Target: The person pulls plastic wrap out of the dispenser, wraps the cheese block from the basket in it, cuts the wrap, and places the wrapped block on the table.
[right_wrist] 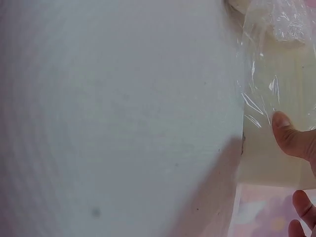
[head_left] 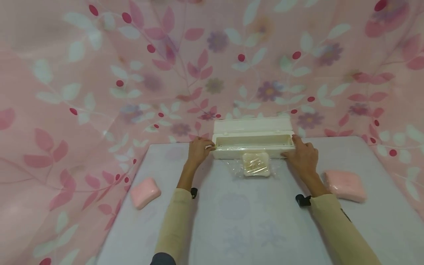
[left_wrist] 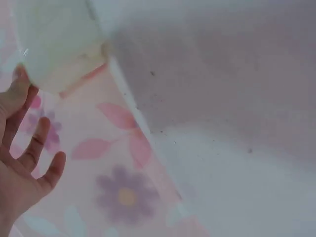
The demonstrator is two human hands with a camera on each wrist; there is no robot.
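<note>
A long white plastic box (head_left: 253,153) with its lid (head_left: 251,125) raised stands at the far table edge. My left hand (head_left: 198,150) grips its left end; in the left wrist view the thumb and a finger are at the box's corner (left_wrist: 69,54), other fingers loosely spread. At the right end, my right hand (head_left: 303,156) holds the box, thumb against the front face and fingers round the end. Clear plastic film (right_wrist: 261,79) lies over the box's front. A whitish square block (head_left: 256,165), under shiny film, sits before the box.
A pink rounded block (head_left: 145,193) lies on the left of the white-covered table (head_left: 238,228), another pink block (head_left: 345,186) beside my right forearm. A pink floral sheet (head_left: 185,73) hangs right behind the table.
</note>
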